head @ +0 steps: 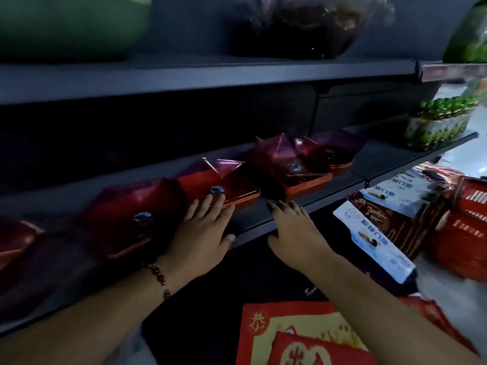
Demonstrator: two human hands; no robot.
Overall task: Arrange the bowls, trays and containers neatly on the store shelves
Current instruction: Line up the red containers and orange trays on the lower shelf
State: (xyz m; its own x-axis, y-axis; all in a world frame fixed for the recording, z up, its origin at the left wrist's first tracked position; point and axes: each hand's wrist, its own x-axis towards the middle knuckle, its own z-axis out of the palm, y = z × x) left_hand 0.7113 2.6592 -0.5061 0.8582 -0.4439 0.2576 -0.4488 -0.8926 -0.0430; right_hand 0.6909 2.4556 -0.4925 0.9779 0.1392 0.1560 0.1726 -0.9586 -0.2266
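Observation:
Several red trays with dark pink pointed lids stand in a row on the dark middle shelf [263, 219]. My left hand [203, 233] lies flat with straight fingers at the shelf's front, its fingertips touching the front edge of one red tray [237, 188]. Another red tray [126, 219] sits just left of that hand. My right hand [292, 227] reaches over the shelf edge with fingers relaxed, holding nothing. A stack of red trays [303, 177] stands beyond it, with one more [340, 159] further right.
The upper shelf [184, 80] carries a green bowl [71, 25] and a dark wrapped bowl [303, 27]. A green and gold container [437, 122] stands at the shelf's right end. Boxes and packets [382, 233] lie on the floor to the right, red paper bags [303, 338] below.

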